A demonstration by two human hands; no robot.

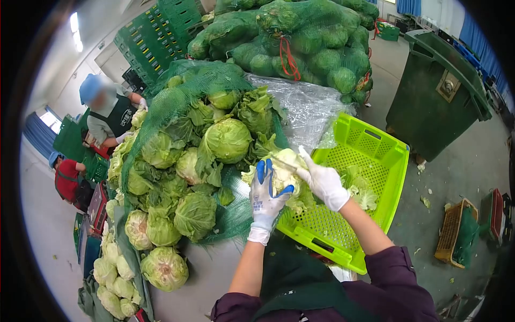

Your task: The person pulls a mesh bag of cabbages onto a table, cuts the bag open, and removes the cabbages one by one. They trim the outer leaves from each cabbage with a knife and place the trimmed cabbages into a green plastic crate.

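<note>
My left hand (264,201), in a white glove with blue fingertips, grips a pale, trimmed cabbage (282,178) with its fingers and thumb around the near side. A thin knife blade (284,163) lies against the top of this cabbage. Its handle is hidden in my right hand (326,185), which wears a white glove and is closed around it, one finger stretched out. Below the cabbage is a lime-green crate (396,177) with loose leaves (363,196) inside. Several untrimmed cabbages (229,140) are heaped on green netting (236,198) to the left.
Filled net sacks (316,48) are stacked behind clear plastic sheeting (306,110). A dark green bin (437,91) stands at right, a yellow basket (453,231) below it. At left are trimmed cabbages (115,279), a co-worker in an apron (119,115) and another person in red (67,180).
</note>
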